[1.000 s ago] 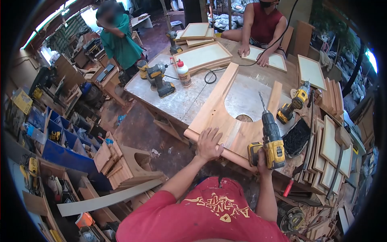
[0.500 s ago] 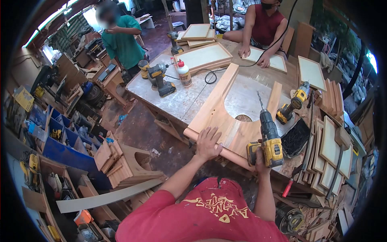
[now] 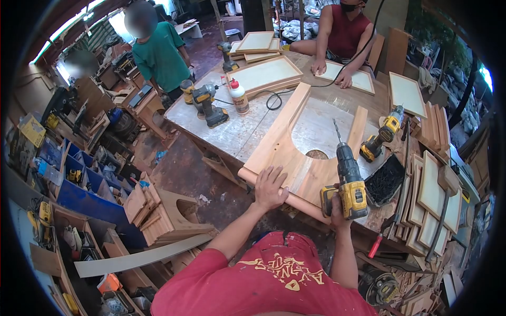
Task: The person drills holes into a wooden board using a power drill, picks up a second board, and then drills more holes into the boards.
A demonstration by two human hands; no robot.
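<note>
A U-shaped wooden frame (image 3: 282, 152) with a curved cutout lies on the workbench (image 3: 232, 129), its near edge at the bench's front. My left hand (image 3: 270, 188) rests flat on that near edge, fingers spread. My right hand (image 3: 333, 207) grips the handle of a yellow and black cordless drill (image 3: 349, 181). The drill stands upright over the frame's near right corner, its bit pointing up and away.
Another yellow drill (image 3: 380, 134) lies at the right by a black tray (image 3: 386, 180). A grey drill (image 3: 208, 102) and glue bottle (image 3: 240, 96) stand on the bench. Framed panels (image 3: 266, 71) lie farther back. Two people work at the far side. Wood parts stack at right and on the floor.
The drill in my right hand has shifted slightly left and nearer the frame. My left hand stays on the frame's edge. The person in green has lowered an arm.
</note>
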